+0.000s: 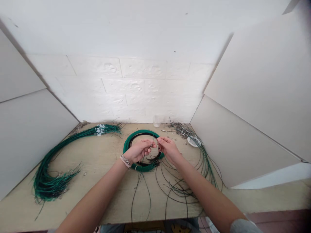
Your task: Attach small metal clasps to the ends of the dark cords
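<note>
My left hand [143, 149] is pinched around thin green wire [148, 187], whose strands hang below it in a loop toward the table's front edge. Close to its right, my right hand [168, 149] has thumb and forefinger pressed together; what is between them is too small to make out. Short wire ends stick up between the two hands. Beneath them lies a round coil of green and black wire [128, 142], partly covered by my hands.
A long bundle of green wires [48, 161], with white bands, curves along the left. Small metal fittings [182, 129] lie heaped at the back right by a white round lid or spool [193, 141]. Loose wires [209, 165] spread at right. A clear cup [156, 121] stands at the wall.
</note>
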{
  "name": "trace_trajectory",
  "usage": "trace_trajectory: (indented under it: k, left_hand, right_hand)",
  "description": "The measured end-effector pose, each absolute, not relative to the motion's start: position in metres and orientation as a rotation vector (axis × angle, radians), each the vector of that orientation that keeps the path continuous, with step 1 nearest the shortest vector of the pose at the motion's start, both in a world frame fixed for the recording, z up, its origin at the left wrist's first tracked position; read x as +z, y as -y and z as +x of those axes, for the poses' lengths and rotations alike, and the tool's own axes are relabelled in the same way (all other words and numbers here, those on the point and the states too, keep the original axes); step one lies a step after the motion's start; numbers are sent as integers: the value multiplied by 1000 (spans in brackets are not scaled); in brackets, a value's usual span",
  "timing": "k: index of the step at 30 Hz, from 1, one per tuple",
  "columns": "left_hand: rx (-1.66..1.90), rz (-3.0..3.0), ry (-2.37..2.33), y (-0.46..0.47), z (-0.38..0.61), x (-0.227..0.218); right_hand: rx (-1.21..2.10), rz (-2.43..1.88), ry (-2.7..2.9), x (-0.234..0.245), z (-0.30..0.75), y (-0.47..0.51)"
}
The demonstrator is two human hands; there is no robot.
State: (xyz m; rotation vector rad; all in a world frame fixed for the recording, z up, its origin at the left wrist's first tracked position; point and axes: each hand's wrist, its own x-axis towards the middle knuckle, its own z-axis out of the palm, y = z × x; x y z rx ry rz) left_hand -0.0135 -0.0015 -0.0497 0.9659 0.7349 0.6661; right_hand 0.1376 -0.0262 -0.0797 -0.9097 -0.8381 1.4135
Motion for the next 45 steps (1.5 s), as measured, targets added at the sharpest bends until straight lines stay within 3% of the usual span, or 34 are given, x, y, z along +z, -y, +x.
trace_trajectory:
  k: [11, 26, 34, 45]
  left_hand:
    - [878, 1626, -1173, -1, -7, -56]
    - [903, 1480, -993, 3, -1, -58]
    - [816, 1020, -849, 2, -4, -59]
    - [789, 1225, -913, 4, -3, -57]
  right_hand:
    - [1547, -827, 696, -79, 143, 23]
    - [1480, -945, 774, -78, 137, 25]
    - [1463, -890, 818, -79, 140, 24]
    - [1476, -889, 774, -81, 137, 24]
